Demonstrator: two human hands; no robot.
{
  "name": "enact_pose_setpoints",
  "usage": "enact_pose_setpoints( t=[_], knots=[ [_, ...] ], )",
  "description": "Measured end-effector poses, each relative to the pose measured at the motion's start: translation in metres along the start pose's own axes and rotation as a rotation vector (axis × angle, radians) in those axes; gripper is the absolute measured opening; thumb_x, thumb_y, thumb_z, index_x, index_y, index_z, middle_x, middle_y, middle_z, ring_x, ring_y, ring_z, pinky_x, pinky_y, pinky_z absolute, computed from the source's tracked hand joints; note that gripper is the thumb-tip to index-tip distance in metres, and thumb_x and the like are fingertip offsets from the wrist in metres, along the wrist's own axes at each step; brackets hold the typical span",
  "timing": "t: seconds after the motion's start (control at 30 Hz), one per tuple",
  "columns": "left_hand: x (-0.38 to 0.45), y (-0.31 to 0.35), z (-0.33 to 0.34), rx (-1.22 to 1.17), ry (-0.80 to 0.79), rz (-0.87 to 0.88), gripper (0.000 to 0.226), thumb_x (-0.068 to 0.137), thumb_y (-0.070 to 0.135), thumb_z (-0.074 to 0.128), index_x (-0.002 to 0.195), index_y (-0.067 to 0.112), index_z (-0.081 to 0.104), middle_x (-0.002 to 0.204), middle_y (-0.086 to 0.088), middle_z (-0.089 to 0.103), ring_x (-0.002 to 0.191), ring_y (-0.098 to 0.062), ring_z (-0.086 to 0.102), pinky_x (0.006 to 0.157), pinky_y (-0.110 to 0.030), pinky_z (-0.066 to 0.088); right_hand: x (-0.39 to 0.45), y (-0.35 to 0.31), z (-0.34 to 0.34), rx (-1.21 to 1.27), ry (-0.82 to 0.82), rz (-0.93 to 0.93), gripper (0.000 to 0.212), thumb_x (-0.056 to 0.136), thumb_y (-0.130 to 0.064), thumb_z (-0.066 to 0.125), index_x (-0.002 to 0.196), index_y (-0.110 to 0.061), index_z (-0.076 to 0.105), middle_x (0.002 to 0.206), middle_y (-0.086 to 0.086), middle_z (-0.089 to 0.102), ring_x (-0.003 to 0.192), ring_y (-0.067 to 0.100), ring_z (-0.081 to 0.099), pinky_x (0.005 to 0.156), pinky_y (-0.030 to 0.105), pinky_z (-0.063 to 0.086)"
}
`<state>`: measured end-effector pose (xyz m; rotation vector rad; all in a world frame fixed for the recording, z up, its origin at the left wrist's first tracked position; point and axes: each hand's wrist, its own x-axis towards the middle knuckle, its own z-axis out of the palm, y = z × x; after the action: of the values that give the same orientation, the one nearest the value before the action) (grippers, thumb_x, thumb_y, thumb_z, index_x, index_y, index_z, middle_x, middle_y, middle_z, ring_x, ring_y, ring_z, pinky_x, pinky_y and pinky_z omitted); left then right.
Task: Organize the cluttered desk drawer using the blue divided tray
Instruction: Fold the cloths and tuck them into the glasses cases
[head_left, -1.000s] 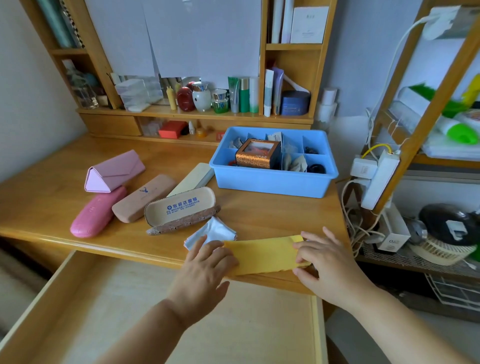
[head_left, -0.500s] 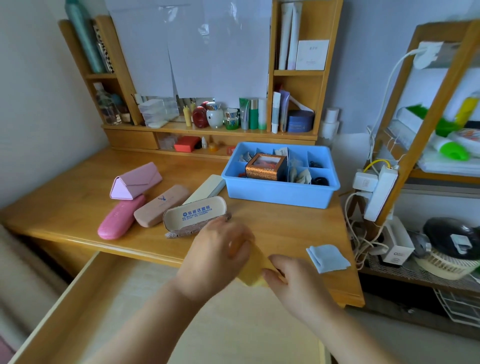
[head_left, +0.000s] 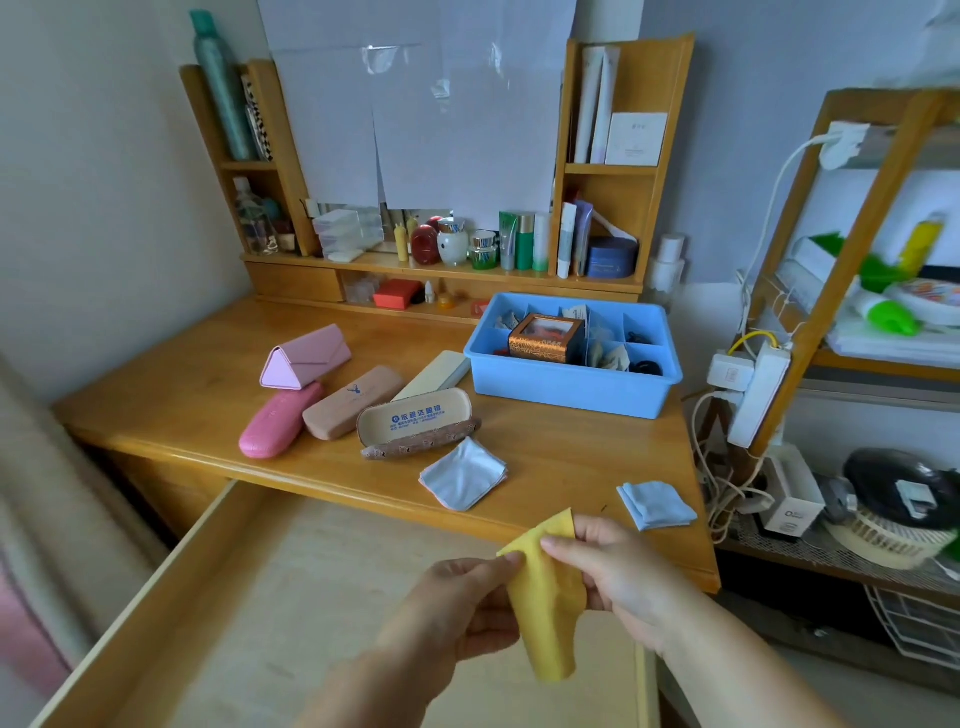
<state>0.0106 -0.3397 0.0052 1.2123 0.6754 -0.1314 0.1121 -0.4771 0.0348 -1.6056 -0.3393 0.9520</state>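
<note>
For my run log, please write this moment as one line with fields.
hands: left and right both pinch yellow cloth | place: above open drawer | blue tray: on desk, partly filled

A single wide-angle view looks from the person's head, facing forward and down over a honey-coloured wooden desk (head_left: 545, 457). Nearest the lens, at the bottom of the view, lie the two forearms and the pulled-out pale wooden drawer (head_left: 249, 613). The desk top fills the middle ground, and the wooden shelf unit (head_left: 441, 275) against the far wall stands at the top. A wooden rack with cables (head_left: 810, 332) edges the right side. Straight lines bow toward the borders. With only one view, no overlap exists.
</note>
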Motion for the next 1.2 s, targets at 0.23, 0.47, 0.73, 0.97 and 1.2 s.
enact_pose_setpoints(
  t=[0.23, 0.47, 0.73, 0.97, 1.2],
  knots=[
    [-0.012, 0.001, 0.002, -0.045, 0.014, 0.169, 0.022, 0.084, 0.021, 0.066, 0.063, 0.017, 0.069, 0.073, -0.009, 0.069, 0.066, -0.018, 0.066, 0.061, -0.027, 0.055, -0.011, 0.000, -0.002, -0.132, -0.037, -0.092, 0.010, 0.089, -0.012, 0.062, 0.094, -0.016, 0.070, 0.084, -0.001, 0.075, 0.074, 0.009, 0.069, 0.064, 0.020, 0.053],
    [-0.038, 0.022, 0.006, -0.074, -0.034, 0.508, 0.015, 0.085, 0.008, 0.063, 0.076, 0.016, 0.072, 0.066, -0.007, 0.064, 0.060, -0.017, 0.062, 0.059, -0.029, 0.054, -0.025, -0.013, -0.012, 0.048, -0.118, -0.345, 0.018, 0.086, -0.008, 0.059, 0.097, -0.013, 0.073, 0.096, 0.007, 0.074, 0.090, 0.021, 0.069, 0.072, 0.024, 0.054],
    [-0.054, 0.041, -0.002, 0.321, -0.027, 0.895, 0.046, 0.082, -0.026, 0.041, 0.065, 0.008, 0.067, 0.068, 0.007, 0.061, 0.065, -0.007, 0.055, 0.065, -0.018, 0.046, -0.036, -0.032, -0.016, -0.271, -0.098, -0.587, 0.058, 0.082, 0.020, 0.038, 0.056, -0.024, 0.065, 0.067, 0.000, 0.060, 0.068, 0.013, 0.051, 0.066, 0.019, 0.040],
    [-0.059, 0.063, -0.004, 0.477, 0.022, 1.020, 0.036, 0.083, -0.022, 0.052, 0.071, 0.006, 0.070, 0.080, -0.003, 0.057, 0.076, -0.007, 0.055, 0.071, -0.015, 0.041, -0.026, -0.035, -0.009, -0.076, -0.116, -0.519, 0.058, 0.086, 0.019, 0.030, 0.053, -0.021, 0.057, 0.060, -0.002, 0.048, 0.059, 0.009, 0.044, 0.057, 0.019, 0.044],
    [-0.063, 0.072, -0.009, 0.582, 0.074, 1.039, 0.041, 0.082, -0.023, 0.050, 0.074, 0.011, 0.070, 0.082, -0.006, 0.057, 0.077, -0.017, 0.057, 0.070, -0.027, 0.050, -0.020, -0.041, -0.004, 0.030, -0.218, -0.492, 0.057, 0.088, 0.017, 0.026, 0.056, -0.021, 0.053, 0.061, -0.001, 0.044, 0.059, 0.010, 0.043, 0.056, 0.021, 0.043]
  ],
)
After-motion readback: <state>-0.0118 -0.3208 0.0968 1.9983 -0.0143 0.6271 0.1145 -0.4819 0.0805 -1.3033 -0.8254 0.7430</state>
